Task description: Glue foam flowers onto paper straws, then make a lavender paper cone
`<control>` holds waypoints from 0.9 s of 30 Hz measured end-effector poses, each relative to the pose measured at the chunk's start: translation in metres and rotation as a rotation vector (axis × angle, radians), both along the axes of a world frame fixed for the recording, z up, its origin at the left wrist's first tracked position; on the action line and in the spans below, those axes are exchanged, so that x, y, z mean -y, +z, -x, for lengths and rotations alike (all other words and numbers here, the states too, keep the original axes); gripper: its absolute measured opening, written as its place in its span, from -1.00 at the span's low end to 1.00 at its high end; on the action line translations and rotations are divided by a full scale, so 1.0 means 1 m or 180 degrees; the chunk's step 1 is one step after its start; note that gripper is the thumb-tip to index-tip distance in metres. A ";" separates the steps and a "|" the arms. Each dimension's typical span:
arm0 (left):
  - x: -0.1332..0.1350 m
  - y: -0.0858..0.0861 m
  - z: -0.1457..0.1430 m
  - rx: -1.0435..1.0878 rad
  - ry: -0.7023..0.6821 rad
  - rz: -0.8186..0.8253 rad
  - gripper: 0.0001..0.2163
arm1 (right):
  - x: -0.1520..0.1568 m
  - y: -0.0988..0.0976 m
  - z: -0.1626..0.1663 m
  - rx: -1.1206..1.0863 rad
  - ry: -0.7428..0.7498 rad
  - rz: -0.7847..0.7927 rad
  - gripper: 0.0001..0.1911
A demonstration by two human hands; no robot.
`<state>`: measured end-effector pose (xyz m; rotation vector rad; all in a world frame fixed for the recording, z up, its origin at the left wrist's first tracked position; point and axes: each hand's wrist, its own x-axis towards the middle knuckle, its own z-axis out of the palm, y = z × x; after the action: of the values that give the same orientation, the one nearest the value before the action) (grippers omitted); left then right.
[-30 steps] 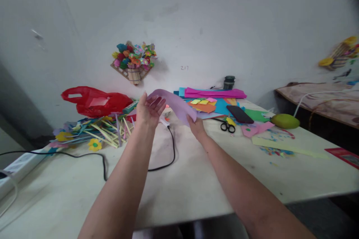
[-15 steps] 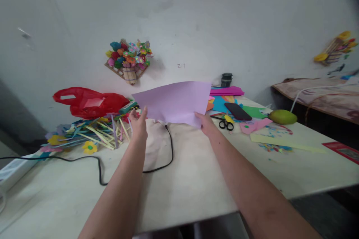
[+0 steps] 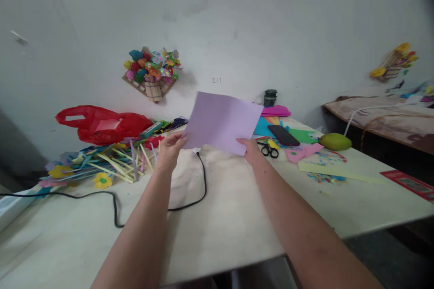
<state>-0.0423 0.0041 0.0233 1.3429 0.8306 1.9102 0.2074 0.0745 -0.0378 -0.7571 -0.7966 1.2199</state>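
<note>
A sheet of light purple paper [image 3: 222, 122] is held up above the far part of the table, tilted with its broad face toward me. My left hand [image 3: 169, 150] pinches its lower left corner between thumb and fingers. At the lower right edge my right hand [image 3: 249, 148] grips the sheet, thumb on the near face and the other fingers mostly hidden. Black scissors [image 3: 270, 151] lie just right of my right hand, by a small yellow paper piece. Left of my left hand are thin paper strips [image 3: 118, 167] and a yellow paper flower [image 3: 102, 180].
A red plastic bag [image 3: 101, 124] rests at the back left. A black cable [image 3: 205, 185] crosses the white table [image 3: 224, 230]. To the right lie a phone [image 3: 284, 135], a green mango-like fruit [image 3: 335, 142] and paper scraps [image 3: 327, 178]. A flower decoration [image 3: 152, 72] hangs on the wall.
My left hand, open beside the sheet before, has closed on its left corner. The paper has swung from a wide, sagging position to a more upright, flatter tilt. My right hand keeps its grip.
</note>
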 end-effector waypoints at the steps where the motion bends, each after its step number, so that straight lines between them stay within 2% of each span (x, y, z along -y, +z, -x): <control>1: 0.003 0.002 -0.002 -0.0040 -0.0147 0.0033 -0.85 | -0.001 0.000 -0.001 0.0010 -0.0060 -0.0018 -0.64; 9: 0.006 -0.007 0.002 0.0033 -0.0617 0.0214 -0.93 | -0.009 -0.002 -0.007 0.0003 -0.0359 -0.0541 -0.58; 17: 0.003 -0.017 0.001 -0.0023 -0.0682 0.0379 -0.92 | -0.015 -0.011 -0.010 0.0366 -0.0437 -0.0822 -0.65; 20: 0.002 -0.018 0.000 -0.0304 -0.0626 0.0317 -0.86 | -0.013 -0.010 -0.011 0.0371 -0.0345 -0.0856 -0.67; 23: -0.001 -0.018 0.000 -0.0986 -0.0153 0.0201 -0.81 | -0.011 -0.007 -0.010 0.0028 -0.0329 -0.0628 -0.65; 27: -0.006 -0.021 0.003 -0.1491 0.1319 0.0482 -0.91 | -0.007 -0.002 -0.009 -0.0082 -0.0299 -0.0317 -0.63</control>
<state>-0.0451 0.0096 0.0027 1.6459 1.5557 1.7946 0.2162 0.0817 -0.0400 -0.6887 -0.7864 1.0959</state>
